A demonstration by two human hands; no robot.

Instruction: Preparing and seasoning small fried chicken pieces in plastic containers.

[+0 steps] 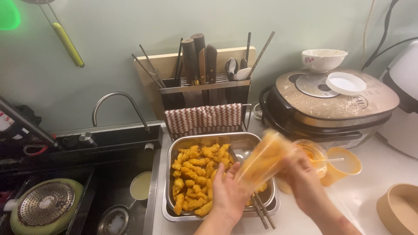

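A metal tray [193,141] full of golden fried pieces [196,176] sits on the counter beside the sink. My left hand [228,191] is over the tray's near right corner, palm up, fingers apart, touching the lower end of a thin orange-tinted plastic bag [263,159]. My right hand [305,178] grips the bag from the right; both the bag and this hand are motion-blurred. Chopsticks [263,211] lie across the tray's right edge under my hands. Behind my right hand stand a clear cup [311,152] with yellow contents and an orange lid [346,163].
A dark sink [117,182] with a curved tap lies left, holding a small bowl and a green pan with a rack. Behind the tray stand a knife rack [204,82] with a checked cloth. At right is a round cooker [335,104] with a bowl on it, and a tan bowl [398,209].
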